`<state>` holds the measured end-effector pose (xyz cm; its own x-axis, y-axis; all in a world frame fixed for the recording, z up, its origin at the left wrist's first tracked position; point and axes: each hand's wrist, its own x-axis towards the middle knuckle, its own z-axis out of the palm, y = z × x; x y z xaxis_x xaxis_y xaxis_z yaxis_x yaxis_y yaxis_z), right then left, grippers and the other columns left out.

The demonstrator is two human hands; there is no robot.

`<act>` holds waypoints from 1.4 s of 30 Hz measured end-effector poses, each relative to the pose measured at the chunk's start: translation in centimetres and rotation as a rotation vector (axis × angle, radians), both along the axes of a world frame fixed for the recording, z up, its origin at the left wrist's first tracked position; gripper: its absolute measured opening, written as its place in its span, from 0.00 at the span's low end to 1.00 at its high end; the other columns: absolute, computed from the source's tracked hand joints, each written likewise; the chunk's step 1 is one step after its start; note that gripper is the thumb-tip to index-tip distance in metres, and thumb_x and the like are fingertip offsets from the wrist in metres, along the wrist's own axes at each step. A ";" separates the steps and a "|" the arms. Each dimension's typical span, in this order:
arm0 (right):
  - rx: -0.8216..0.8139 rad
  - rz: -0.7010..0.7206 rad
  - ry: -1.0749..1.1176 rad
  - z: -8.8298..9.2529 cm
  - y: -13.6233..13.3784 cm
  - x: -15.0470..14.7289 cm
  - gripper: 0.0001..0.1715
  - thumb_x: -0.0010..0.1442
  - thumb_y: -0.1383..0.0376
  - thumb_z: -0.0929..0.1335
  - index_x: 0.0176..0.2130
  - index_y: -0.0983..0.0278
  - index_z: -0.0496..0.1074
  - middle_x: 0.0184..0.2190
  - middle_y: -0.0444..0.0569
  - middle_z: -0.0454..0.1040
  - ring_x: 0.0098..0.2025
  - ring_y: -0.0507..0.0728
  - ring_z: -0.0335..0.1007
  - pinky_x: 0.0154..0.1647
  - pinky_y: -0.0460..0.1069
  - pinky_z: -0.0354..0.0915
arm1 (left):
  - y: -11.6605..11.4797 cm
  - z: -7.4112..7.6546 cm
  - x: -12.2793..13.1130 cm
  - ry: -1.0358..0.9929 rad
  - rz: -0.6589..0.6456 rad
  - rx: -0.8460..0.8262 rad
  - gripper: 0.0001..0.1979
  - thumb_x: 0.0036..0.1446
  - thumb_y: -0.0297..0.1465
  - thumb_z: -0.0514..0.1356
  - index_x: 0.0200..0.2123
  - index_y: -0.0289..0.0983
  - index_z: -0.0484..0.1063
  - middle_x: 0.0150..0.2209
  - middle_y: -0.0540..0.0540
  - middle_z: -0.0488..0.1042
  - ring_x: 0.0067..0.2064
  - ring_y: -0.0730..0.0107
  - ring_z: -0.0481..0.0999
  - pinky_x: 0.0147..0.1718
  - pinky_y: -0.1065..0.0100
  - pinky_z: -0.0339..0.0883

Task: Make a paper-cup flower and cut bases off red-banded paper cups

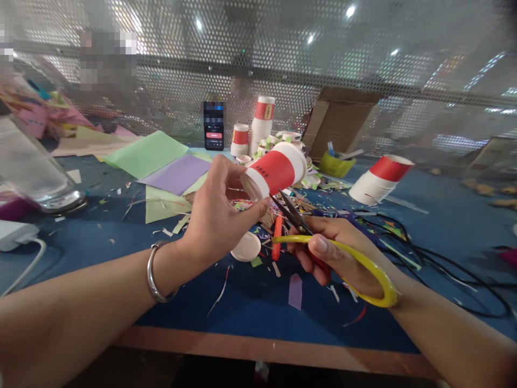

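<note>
My left hand (220, 207) grips a red and white paper cup (278, 171) by its lower end, thumb below and fingers behind. The cup is tilted on its side above the table. In my right hand (327, 248) is a pair of scissors (297, 215) with yellow handles and dark blades. The blades are slightly apart, and their tips are close to the cup's lower edge; I cannot tell whether they touch it. Beneath the hands lie a white paper disc (245, 246), an orange-red stick-like piece (277, 237) and a purple paper strip (295, 292).
Stacked paper cups (262, 121) and a phone (214, 125) stand at the back. More tilted cups (379, 180) are at right, near black cables (420, 253). Green paper (147, 153) and purple paper (175, 173) lie left, beside a glass (36, 167). Paper scraps litter the blue table.
</note>
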<state>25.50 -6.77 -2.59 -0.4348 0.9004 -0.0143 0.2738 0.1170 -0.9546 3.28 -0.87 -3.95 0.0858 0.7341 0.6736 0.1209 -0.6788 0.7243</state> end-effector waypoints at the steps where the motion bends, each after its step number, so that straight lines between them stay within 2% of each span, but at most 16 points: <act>1: -0.001 0.000 -0.001 0.0 0.0 0.0 0.34 0.58 0.36 0.70 0.37 0.63 0.74 0.23 0.42 0.70 0.17 0.46 0.64 0.17 0.41 0.56 | 0.0 -0.1 0.0 0.010 0.006 0.025 0.22 0.49 0.25 0.71 0.41 0.40 0.62 0.40 0.48 0.76 0.38 0.65 0.81 0.39 0.59 0.78; 6: -0.019 0.001 -0.001 0.1 -0.1 0.0 0.33 0.58 0.37 0.70 0.38 0.64 0.74 0.23 0.42 0.69 0.17 0.46 0.63 0.17 0.40 0.57 | 0.0 -0.1 0.0 0.026 0.011 0.093 0.22 0.50 0.25 0.69 0.43 0.40 0.62 0.40 0.48 0.74 0.38 0.66 0.79 0.40 0.58 0.77; 11: -0.033 -0.026 -0.025 0.4 -0.2 -0.4 0.35 0.56 0.35 0.70 0.38 0.64 0.74 0.22 0.42 0.69 0.17 0.46 0.63 0.16 0.40 0.56 | -0.5 0.0 0.1 0.029 0.003 0.094 0.22 0.51 0.25 0.69 0.44 0.40 0.61 0.40 0.48 0.73 0.39 0.64 0.79 0.40 0.57 0.76; 14: -0.025 -0.047 -0.049 0.7 -0.2 -0.6 0.36 0.56 0.34 0.69 0.37 0.64 0.72 0.22 0.42 0.69 0.17 0.46 0.63 0.17 0.40 0.56 | -0.9 -0.1 0.3 0.044 -0.016 0.058 0.22 0.51 0.25 0.69 0.43 0.40 0.61 0.40 0.48 0.73 0.39 0.64 0.78 0.40 0.57 0.76; 19: 0.004 -0.027 -0.061 0.8 -0.2 -0.7 0.36 0.59 0.34 0.67 0.35 0.65 0.70 0.22 0.42 0.69 0.17 0.46 0.63 0.17 0.41 0.55 | -0.6 -0.5 0.6 0.018 -0.015 -0.095 0.22 0.51 0.30 0.71 0.42 0.41 0.61 0.40 0.47 0.75 0.38 0.63 0.80 0.37 0.56 0.77; 28: 0.001 -0.120 -0.093 1.5 -1.0 -1.7 0.36 0.56 0.33 0.68 0.35 0.63 0.71 0.22 0.40 0.66 0.18 0.46 0.61 0.19 0.42 0.55 | -0.8 -0.4 0.4 0.076 -0.010 -0.014 0.22 0.51 0.28 0.70 0.43 0.42 0.61 0.40 0.48 0.75 0.38 0.64 0.79 0.39 0.58 0.77; 34: 0.057 -0.070 -0.084 1.1 -0.8 -1.6 0.35 0.57 0.33 0.68 0.33 0.63 0.70 0.19 0.39 0.64 0.18 0.48 0.61 0.17 0.43 0.54 | -1.7 0.0 0.7 0.155 -0.022 -0.048 0.21 0.50 0.28 0.70 0.41 0.40 0.63 0.36 0.49 0.76 0.36 0.64 0.79 0.37 0.56 0.78; 42: 0.072 -0.154 -0.117 1.2 -1.1 -2.0 0.36 0.57 0.32 0.67 0.32 0.62 0.69 0.22 0.41 0.67 0.18 0.47 0.62 0.18 0.43 0.56 | -1.4 0.5 0.8 0.157 -0.023 -0.061 0.21 0.49 0.29 0.72 0.40 0.41 0.63 0.36 0.47 0.76 0.36 0.60 0.80 0.35 0.55 0.77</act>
